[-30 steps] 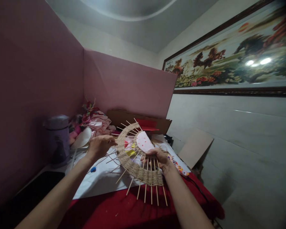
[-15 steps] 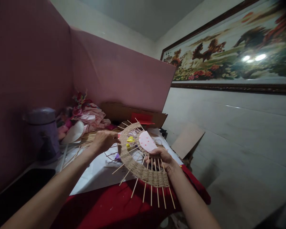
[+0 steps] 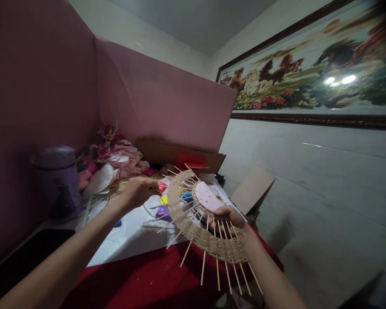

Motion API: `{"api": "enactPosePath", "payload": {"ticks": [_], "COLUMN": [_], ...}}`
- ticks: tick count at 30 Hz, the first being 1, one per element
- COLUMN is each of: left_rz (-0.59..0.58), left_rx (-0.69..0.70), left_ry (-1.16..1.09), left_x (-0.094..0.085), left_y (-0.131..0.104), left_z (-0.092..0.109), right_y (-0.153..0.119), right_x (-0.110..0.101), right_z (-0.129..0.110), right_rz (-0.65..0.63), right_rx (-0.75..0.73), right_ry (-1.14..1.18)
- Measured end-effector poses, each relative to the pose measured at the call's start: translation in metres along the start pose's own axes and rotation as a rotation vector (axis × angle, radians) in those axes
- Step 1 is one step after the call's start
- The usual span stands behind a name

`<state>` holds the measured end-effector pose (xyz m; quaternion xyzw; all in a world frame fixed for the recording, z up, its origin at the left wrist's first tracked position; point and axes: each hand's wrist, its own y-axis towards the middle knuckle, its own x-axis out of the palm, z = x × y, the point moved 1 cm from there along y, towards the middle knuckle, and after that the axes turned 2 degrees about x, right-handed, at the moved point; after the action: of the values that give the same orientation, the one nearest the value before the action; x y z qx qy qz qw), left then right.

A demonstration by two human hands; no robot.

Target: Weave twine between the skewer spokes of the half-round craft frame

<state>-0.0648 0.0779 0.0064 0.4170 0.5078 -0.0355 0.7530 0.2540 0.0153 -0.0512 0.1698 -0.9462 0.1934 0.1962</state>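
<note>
A half-round woven fan [image 3: 193,231] of brown twine on thin wooden sticks is tilted in front of me. Bare stick ends stick out past its woven band, and a pink half-disc with red dots [image 3: 207,196] covers its centre. My right hand [image 3: 230,221] is closed round the inner part, thumb on top by the pink piece and fingers behind the sticks. Just off the fan's left edge, my left hand [image 3: 140,192] is closed in a pinch. A thin strand of twine [image 3: 147,211] loops below that hand; its fingertips are partly hidden.
A white sheet [image 3: 122,240] and red cloth [image 3: 131,279] cover the table. Purple [image 3: 163,213] and blue [image 3: 187,197] small items lie behind the fan. At left stand a lilac canister [image 3: 59,184] and a white pleated fan [image 3: 99,179]; pink cloth [image 3: 124,159] is heaped behind.
The woven fan and my right hand have moved right and slightly down. My left hand stays near its place, now apart from the fan's edge, and more coloured items show behind.
</note>
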Motion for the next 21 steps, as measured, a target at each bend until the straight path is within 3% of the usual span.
{"api": "enactPosePath", "payload": {"ticks": [7, 12, 21], "left_rz": [0.234, 0.325, 0.424], "left_rx": [-0.044, -0.136, -0.236], "left_ry": [-0.142, -0.24, -0.319], "left_x": [0.019, 0.036, 0.034], "left_y": [-0.015, -0.023, -0.028], "left_z": [-0.002, 0.003, 0.002], "right_y": [-0.017, -0.011, 0.011], "right_x": [-0.005, 0.01, 0.03], "right_z": [0.014, 0.02, 0.024], "right_rz": [0.017, -0.011, -0.082], "right_rx": [0.033, 0.031, -0.008], "right_ry": [0.085, 0.136, 0.179]}}
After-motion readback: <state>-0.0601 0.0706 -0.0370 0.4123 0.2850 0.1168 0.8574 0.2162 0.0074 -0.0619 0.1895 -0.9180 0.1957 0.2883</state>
